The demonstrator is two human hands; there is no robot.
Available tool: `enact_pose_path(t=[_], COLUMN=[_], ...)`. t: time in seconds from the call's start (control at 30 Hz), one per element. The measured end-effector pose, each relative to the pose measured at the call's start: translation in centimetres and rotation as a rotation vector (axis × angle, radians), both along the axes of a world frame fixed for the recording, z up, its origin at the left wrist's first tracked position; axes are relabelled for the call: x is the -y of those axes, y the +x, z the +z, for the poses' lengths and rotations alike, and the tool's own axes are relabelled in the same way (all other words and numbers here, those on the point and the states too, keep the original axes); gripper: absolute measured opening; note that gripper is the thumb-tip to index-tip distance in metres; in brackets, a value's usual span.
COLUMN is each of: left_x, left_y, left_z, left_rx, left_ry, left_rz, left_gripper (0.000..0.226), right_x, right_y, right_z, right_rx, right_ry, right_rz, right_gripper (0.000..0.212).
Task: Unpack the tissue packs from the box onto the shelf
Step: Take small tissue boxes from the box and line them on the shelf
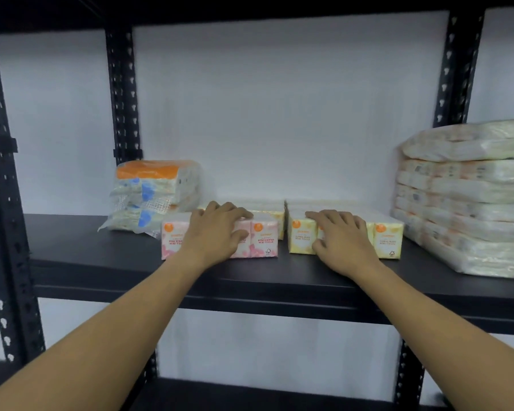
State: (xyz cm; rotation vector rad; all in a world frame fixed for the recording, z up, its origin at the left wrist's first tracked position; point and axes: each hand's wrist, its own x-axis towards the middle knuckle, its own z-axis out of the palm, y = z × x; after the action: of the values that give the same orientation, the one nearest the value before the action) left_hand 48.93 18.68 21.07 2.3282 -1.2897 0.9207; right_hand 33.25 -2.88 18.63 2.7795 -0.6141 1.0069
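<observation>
Hands rest on two multipacks near the front of the black metal shelf point(101, 250): the left hand point(217, 232) curls its fingers over the pink plastic-wrapped rose tissue pack point(264, 238), the right hand point(343, 241) likewise over the yellow plastic-wrapped floral tissue pack point(389, 240) — likely squaring them side by side, labels forward. Box not in view — progress hard to judge.

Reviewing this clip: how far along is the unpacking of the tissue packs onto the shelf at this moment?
Done: a pink rose-scented pack and a yellow floral pack already sit on the black shelf, with more yellow packs behind them. In hand: the left hand rests over the pink pack and the right hand over the yellow one, apparently setting them in line. Left: unknown, as the box is out of view.
</observation>
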Motion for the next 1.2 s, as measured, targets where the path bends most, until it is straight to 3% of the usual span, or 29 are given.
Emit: enact_pose_path(t=[0.33, 1.03, 1.2], left_x=[0.5, 2.6, 2.4], left_y=[3.0, 4.0, 3.6], left_z=[0.1, 0.0, 0.1], left_rx=[-0.1, -0.115, -0.074], left_ry=[-0.039, -0.047, -0.012], left_rz=[-0.244, -0.233, -0.199], left_gripper=[0.036, 0.036, 0.046], right_x=[0.3, 0.3, 0.3], right_y=[0.2, 0.3, 0.2], right_z=[-0.2, -0.1, -0.1], right_rx=[-0.007, 0.012, 0.005], right_ry=[-0.012, -0.008, -0.008], right_rz=[-0.006, 0.002, -0.004], right_gripper=[0.06, 0.059, 0.059])
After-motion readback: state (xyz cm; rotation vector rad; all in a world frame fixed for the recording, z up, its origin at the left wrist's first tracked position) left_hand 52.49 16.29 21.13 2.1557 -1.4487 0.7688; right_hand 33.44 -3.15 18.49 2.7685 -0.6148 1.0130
